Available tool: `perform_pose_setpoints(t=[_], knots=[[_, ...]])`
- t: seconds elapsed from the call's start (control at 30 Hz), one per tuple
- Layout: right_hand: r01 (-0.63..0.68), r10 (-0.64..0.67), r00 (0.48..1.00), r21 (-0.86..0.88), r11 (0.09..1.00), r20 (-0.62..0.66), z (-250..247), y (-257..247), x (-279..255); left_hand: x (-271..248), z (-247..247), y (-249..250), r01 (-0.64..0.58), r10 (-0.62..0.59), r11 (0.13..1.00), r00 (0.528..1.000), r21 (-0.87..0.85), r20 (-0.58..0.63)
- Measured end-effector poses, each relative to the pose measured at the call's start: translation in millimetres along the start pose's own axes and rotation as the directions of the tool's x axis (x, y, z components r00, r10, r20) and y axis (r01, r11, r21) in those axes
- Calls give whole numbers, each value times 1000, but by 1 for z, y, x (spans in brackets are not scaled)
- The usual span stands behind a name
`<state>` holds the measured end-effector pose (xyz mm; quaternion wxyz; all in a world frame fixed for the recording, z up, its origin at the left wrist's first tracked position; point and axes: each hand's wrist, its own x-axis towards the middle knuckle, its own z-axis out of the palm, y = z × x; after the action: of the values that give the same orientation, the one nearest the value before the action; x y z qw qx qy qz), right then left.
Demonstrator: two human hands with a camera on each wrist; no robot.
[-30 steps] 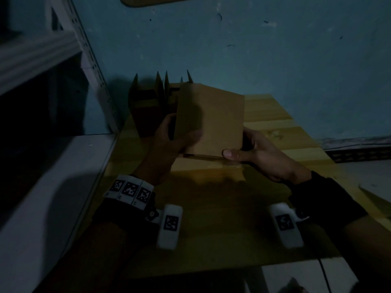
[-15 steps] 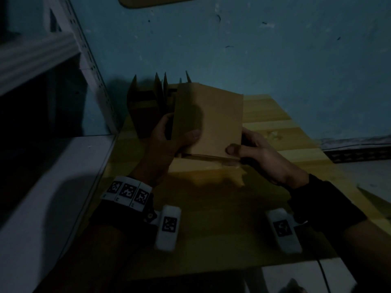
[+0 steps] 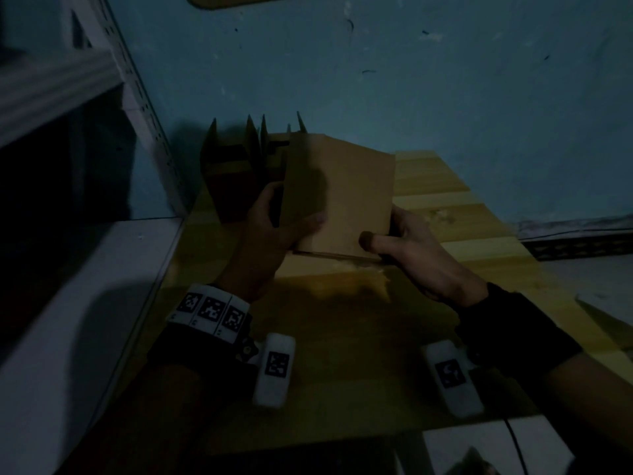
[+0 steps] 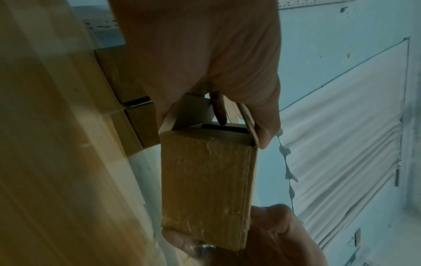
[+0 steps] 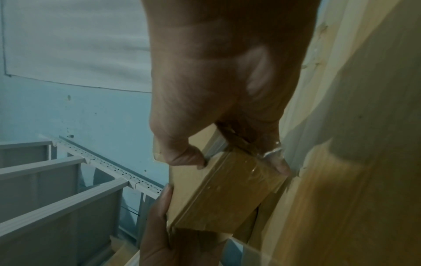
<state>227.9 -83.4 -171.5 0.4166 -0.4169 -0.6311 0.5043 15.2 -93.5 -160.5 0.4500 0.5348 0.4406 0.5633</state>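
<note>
A small brown cardboard box (image 3: pixel 346 197) is held between both hands above the wooden table (image 3: pixel 445 214). My left hand (image 3: pixel 274 228) grips its left end, thumb across the front face, fingers at the open flaps. In the left wrist view the box (image 4: pixel 205 180) shows an open slot at the end my left hand (image 4: pixel 205 63) holds. My right hand (image 3: pixel 411 248) grips the right end, thumb on the front face. Clear tape covers that end of the box (image 5: pixel 227 189) in the right wrist view, where my right hand (image 5: pixel 223 90) pinches it.
Several open cardboard boxes (image 3: pixel 239 166) with upright flaps stand at the table's back left against the blue wall. A white metal shelf rack (image 3: pixel 85 234) lines the left side. The table's right and near parts lie in shadow.
The box and both hands have shifted slightly left and tilted a little; both hands keep their hold.
</note>
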Motion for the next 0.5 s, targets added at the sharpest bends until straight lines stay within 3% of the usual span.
perform_pose_setpoints(t=[0.5], knots=[[-4,3,1000,-29,1000,-24,-2,0,-2,1,4,-1,-38,38,999,999,30,-6]])
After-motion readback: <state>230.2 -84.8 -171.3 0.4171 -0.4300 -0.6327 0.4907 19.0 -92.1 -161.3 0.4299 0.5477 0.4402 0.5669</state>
